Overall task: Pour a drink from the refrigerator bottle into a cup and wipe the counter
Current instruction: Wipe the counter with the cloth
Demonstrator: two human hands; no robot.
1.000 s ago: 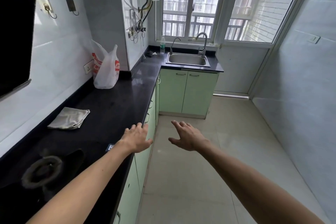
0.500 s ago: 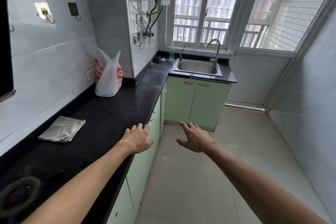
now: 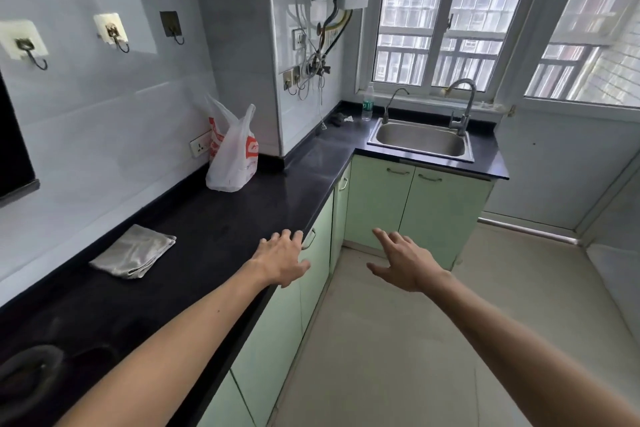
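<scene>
A black counter [image 3: 221, 229] runs along the left wall and turns toward the window. On it lies a folded grey cloth [image 3: 133, 252] near the wall. A clear plastic bottle [image 3: 368, 104] with a green label stands in the far corner, left of the sink. My left hand [image 3: 282, 256] hovers open over the counter's front edge, fingers spread, holding nothing. My right hand [image 3: 401, 260] is stretched out open above the floor, in front of the green cabinets, also holding nothing. No cup or refrigerator is in view.
A white and red plastic bag [image 3: 232, 152] stands on the counter by the wall. A steel sink [image 3: 420, 140] with two taps sits under the window. Pale green cabinets [image 3: 408, 204] line the counter's underside. A stove burner [image 3: 24, 374] shows at bottom left. Tiled floor opens to the right.
The view has moved forward along the counter and tilted up; the stove burner slid to the bottom-left corner. Both hands stay outstretched and open, holding nothing.
</scene>
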